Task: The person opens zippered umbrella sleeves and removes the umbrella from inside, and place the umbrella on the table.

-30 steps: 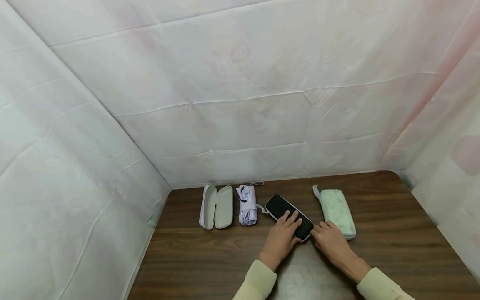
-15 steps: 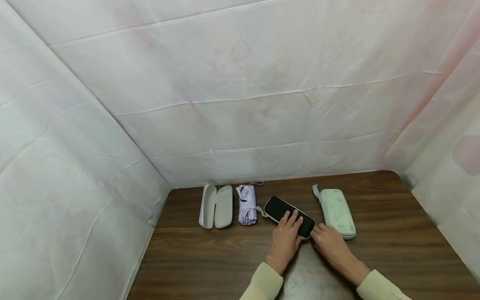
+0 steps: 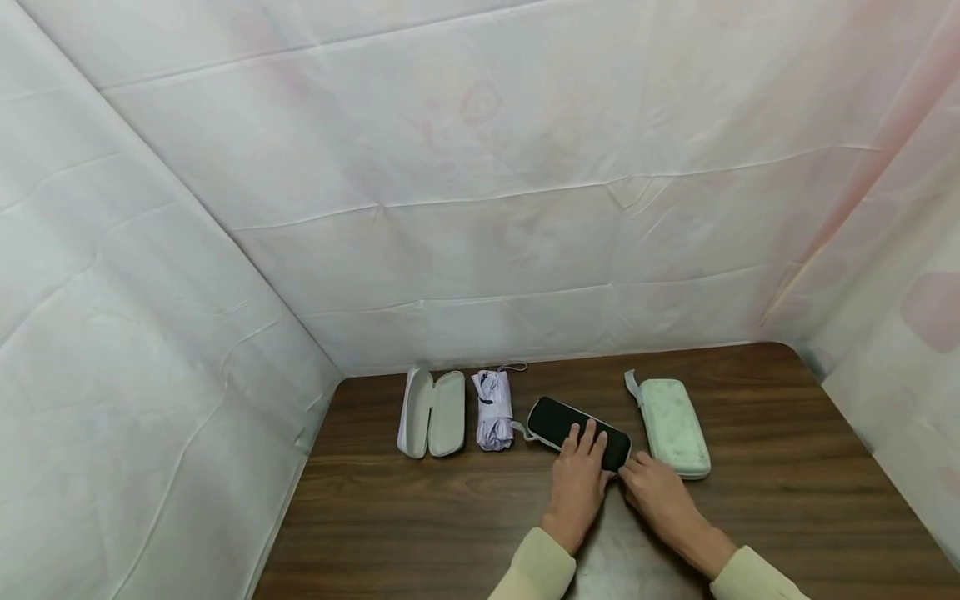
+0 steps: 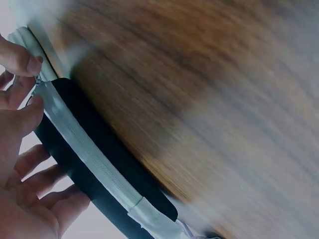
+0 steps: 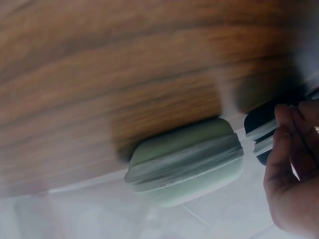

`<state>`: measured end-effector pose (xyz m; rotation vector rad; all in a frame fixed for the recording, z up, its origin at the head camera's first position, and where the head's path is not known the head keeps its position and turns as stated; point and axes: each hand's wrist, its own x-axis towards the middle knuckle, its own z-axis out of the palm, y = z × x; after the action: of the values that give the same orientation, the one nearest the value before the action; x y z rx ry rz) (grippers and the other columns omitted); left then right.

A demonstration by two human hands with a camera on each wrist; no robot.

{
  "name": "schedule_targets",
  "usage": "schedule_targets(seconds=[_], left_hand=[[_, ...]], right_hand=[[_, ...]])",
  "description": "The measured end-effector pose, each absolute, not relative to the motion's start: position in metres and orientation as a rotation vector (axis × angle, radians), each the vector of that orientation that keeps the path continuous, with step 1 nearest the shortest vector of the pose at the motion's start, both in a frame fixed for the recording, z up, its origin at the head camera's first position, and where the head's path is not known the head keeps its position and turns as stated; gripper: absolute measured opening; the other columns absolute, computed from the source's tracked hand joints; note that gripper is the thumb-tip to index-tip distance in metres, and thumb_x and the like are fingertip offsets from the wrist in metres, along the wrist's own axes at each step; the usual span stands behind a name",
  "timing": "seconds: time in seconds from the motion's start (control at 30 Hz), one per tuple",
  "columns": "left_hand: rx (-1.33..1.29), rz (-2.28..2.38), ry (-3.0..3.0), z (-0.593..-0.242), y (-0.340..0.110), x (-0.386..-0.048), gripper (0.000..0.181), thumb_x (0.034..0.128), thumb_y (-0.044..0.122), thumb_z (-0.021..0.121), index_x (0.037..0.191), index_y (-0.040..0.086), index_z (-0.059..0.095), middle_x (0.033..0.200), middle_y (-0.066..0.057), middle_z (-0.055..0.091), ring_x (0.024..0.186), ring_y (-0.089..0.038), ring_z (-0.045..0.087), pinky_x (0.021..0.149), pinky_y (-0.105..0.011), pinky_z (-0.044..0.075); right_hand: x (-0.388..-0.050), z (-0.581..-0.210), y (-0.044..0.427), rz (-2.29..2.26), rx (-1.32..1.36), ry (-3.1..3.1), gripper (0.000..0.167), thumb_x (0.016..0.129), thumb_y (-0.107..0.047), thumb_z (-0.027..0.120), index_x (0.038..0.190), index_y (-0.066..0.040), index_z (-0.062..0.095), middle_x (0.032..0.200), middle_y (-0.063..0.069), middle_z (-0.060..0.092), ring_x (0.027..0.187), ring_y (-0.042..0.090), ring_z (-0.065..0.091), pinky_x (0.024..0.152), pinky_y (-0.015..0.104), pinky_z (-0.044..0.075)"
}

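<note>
A black zip case [image 3: 570, 421] with a light grey zipper and a wrist strap lies slanted on the table. My left hand [image 3: 577, 487] holds it, fingers over its top and thumb against the zippered near side, as the left wrist view shows. At the case's near right end, my right hand [image 3: 660, 496] pinches the zipper pull, which is mostly hidden by the fingertips. In the left wrist view the zipper band [image 4: 89, 149] looks closed along the visible side. Just right of that hand lies a pale green zip case [image 3: 677, 425], closed.
A grey-lined case [image 3: 448, 414] lies opened out at the back left. Beside it is a folded lilac umbrella [image 3: 495, 412] with a cord loop. White sheeting [image 3: 480, 250] hangs behind the brown wooden table [image 3: 390, 525] and on both sides.
The black case has turned slightly, its far left end swinging toward me. My left hand has shifted a little right with it; my right hand stays at the case's near right end.
</note>
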<state>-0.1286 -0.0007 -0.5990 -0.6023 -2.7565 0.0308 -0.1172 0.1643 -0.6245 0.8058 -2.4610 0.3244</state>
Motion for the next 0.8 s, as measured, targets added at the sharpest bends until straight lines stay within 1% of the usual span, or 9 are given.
schedule_targets(seconds=[0.1,0.23,0.33,0.4,0.53,0.63,0.8], left_hand=[[-0.578,0.032,-2.747,-0.600,0.002,-0.129,0.061,0.0903,0.047,0.081,0.144,0.023,0.067,0.153,-0.001,0.060,0.140,-0.024,0.058,0.106,-0.032,0.053],[-0.544,0.045,-2.741,-0.602,0.005,-0.129,0.060,0.0907,0.046,0.081,0.144,0.023,0.067,0.153,-0.001,0.060,0.139,-0.023,0.058,0.105,-0.030,0.053],[-0.546,0.064,-2.718,-0.604,0.003,-0.129,0.060,0.0903,0.049,0.080,0.143,0.024,0.067,0.152,-0.001,0.060,0.138,-0.023,0.059,0.105,-0.029,0.053],[-0.573,0.064,-2.694,-0.605,-0.001,-0.131,0.061,0.0897,0.052,0.080,0.143,0.025,0.067,0.152,0.000,0.061,0.138,-0.022,0.059,0.105,-0.031,0.053],[-0.643,0.062,-2.679,-0.605,-0.016,-0.140,0.060,0.0905,0.054,0.077,0.144,0.030,0.066,0.155,0.005,0.058,0.140,-0.020,0.055,0.109,-0.038,0.051],[-0.672,0.075,-2.698,-0.603,-0.028,-0.148,0.057,0.0925,0.052,0.075,0.145,0.035,0.064,0.157,0.009,0.054,0.145,-0.020,0.051,0.112,-0.046,0.049],[-0.703,0.108,-2.738,-0.601,-0.039,-0.156,0.054,0.0964,0.050,0.070,0.148,0.039,0.061,0.161,0.009,0.051,0.148,-0.025,0.048,0.111,-0.056,0.048]], right_hand=[[-0.117,-0.624,0.162,0.308,0.787,-2.464,0.025,0.064,0.002,0.092,0.078,-0.006,0.073,0.075,0.002,0.069,0.070,0.019,0.055,0.057,0.033,0.050],[-0.117,-0.624,0.160,0.300,0.766,-2.467,0.025,0.064,0.002,0.092,0.079,-0.006,0.074,0.076,0.003,0.069,0.073,0.019,0.057,0.061,0.034,0.053],[-0.116,-0.623,0.160,0.283,0.750,-2.468,0.025,0.064,0.000,0.093,0.079,-0.007,0.074,0.077,0.003,0.069,0.075,0.020,0.059,0.064,0.035,0.054],[-0.115,-0.622,0.161,0.267,0.737,-2.474,0.026,0.063,-0.001,0.093,0.079,-0.007,0.073,0.077,0.003,0.068,0.075,0.020,0.059,0.064,0.035,0.055],[-0.116,-0.620,0.164,0.254,0.712,-2.485,0.027,0.063,-0.003,0.094,0.077,-0.007,0.072,0.075,0.003,0.067,0.070,0.022,0.059,0.058,0.036,0.053],[-0.118,-0.619,0.167,0.286,0.695,-2.492,0.024,0.063,0.000,0.091,0.075,-0.006,0.070,0.073,0.004,0.066,0.067,0.023,0.057,0.056,0.037,0.051],[-0.120,-0.617,0.171,0.288,0.672,-2.504,0.026,0.064,0.001,0.091,0.074,-0.007,0.069,0.073,0.003,0.066,0.067,0.023,0.056,0.055,0.037,0.049]])
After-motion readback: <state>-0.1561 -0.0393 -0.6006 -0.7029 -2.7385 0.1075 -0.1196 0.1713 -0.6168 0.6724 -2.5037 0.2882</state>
